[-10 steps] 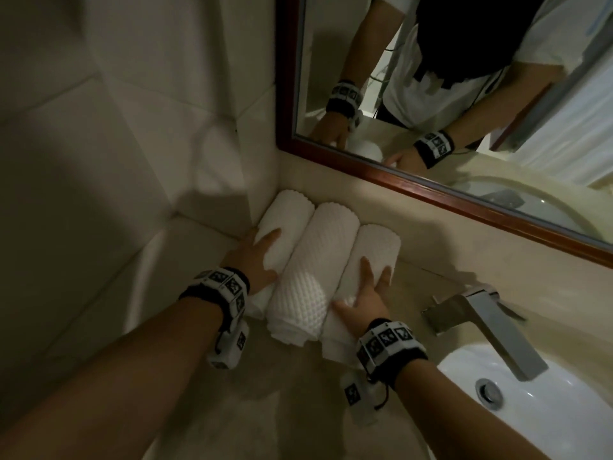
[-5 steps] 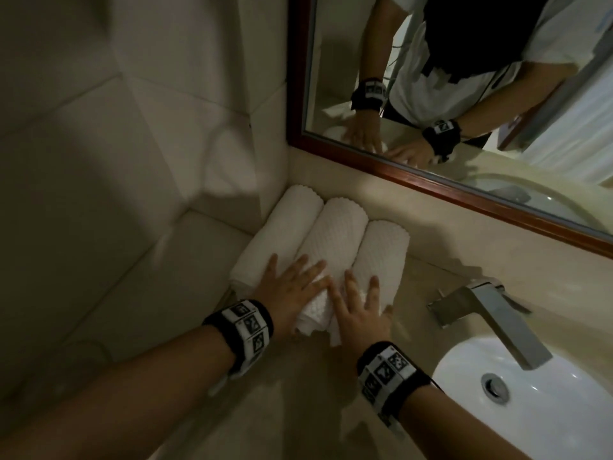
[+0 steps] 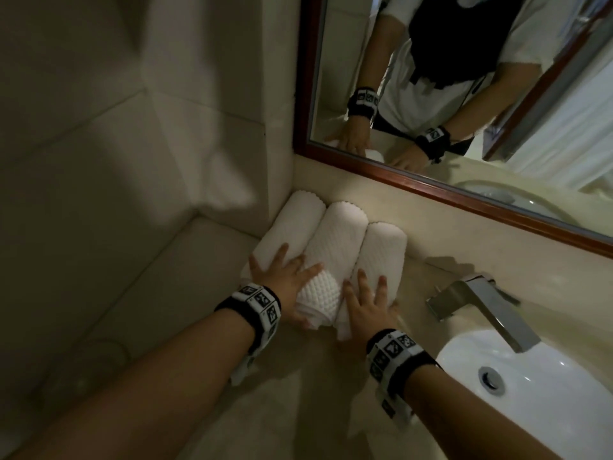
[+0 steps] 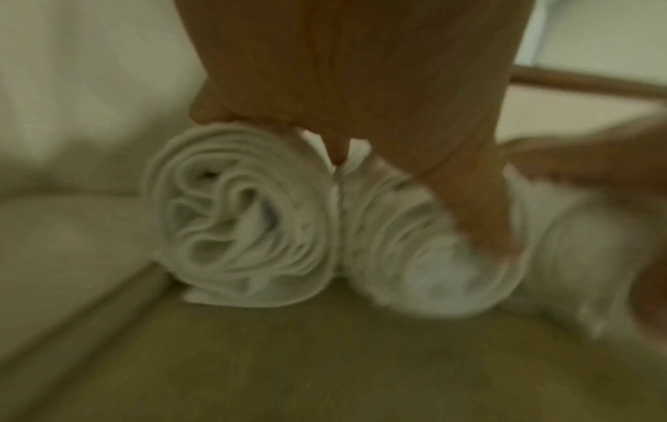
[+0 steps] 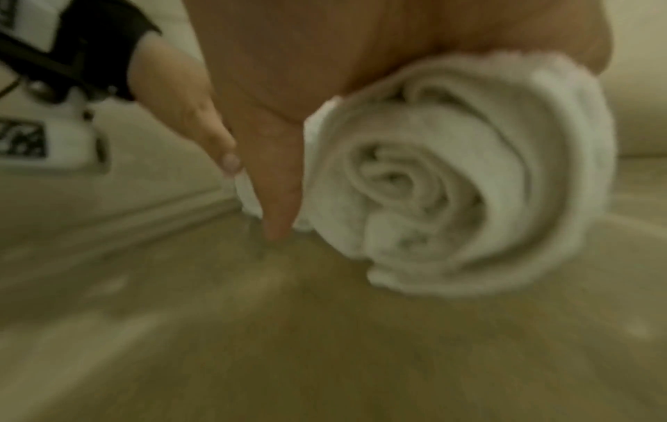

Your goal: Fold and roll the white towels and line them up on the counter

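Note:
Three rolled white towels lie side by side on the beige counter (image 3: 298, 403), in the corner under the mirror: a left towel (image 3: 298, 224), a middle towel (image 3: 338, 240) and a right towel (image 3: 384, 250). My left hand (image 3: 285, 280) lies flat with spread fingers across the near ends of the left and middle rolls. Its thumb touches the middle towel's end (image 4: 426, 268), beside the left towel's spiral end (image 4: 245, 217). My right hand (image 3: 365, 300) presses flat on the right towel's near end (image 5: 469, 177), fingers straight.
A metal faucet (image 3: 481, 303) and a white sink (image 3: 547, 376) sit just right of the towels. The wood-framed mirror (image 3: 431, 190) runs along the back wall. A tiled wall (image 3: 132, 144) and a ledge (image 3: 166, 277) close the left side.
My left hand left the left towel's outer side and now spans the left and middle rolls. My right hand slid back to the right roll's near end.

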Available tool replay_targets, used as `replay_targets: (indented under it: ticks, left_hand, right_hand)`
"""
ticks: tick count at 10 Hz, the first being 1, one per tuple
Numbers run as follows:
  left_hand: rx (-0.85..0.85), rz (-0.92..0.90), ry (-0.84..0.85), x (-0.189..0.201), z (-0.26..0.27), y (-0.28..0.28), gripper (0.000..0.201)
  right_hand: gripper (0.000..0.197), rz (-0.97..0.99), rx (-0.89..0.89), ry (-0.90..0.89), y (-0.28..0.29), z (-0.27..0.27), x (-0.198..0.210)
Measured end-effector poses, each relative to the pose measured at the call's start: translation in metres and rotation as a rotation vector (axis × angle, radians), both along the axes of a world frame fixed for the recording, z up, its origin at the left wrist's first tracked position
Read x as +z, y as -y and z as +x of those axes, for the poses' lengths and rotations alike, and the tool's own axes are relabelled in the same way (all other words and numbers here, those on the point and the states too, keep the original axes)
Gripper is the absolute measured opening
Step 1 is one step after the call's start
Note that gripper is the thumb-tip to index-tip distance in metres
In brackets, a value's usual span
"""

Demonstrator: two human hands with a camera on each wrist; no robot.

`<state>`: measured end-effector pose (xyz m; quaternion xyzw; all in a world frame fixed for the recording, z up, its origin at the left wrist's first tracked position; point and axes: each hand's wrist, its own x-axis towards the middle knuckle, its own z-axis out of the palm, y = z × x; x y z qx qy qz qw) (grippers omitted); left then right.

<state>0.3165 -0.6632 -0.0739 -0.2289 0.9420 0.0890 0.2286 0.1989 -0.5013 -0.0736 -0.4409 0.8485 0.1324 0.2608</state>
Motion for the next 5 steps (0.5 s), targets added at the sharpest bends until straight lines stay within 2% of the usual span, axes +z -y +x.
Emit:
replay_targets:
  ticks: [2, 3, 4, 5]
  left_hand:
    - [0.132, 0.014, 0.034, 0.019, -0.005, -0.016, 0.109]
    - [0.254, 0.032, -0.006, 0.044, 0.006, -0.023, 0.093]
    - [0.344, 0.067, -0.049, 0.056, 0.029, -0.023, 0.091]
    - [0.362, 0.009, -0.12, 0.069, 0.047, -0.029, 0.099]
  right_hand:
    - [0.112, -0.077, 0.037, 0.0, 0.02, 0.025, 0.035]
    - [0.084, -0.153, 0.099, -0.059, 0.032, 0.036, 0.051]
    - [0.067, -0.193, 0.167, -0.086, 0.035, 0.047, 0.07]
    - [0.066, -0.198, 0.231, -0.093, 0.039, 0.056, 0.088]
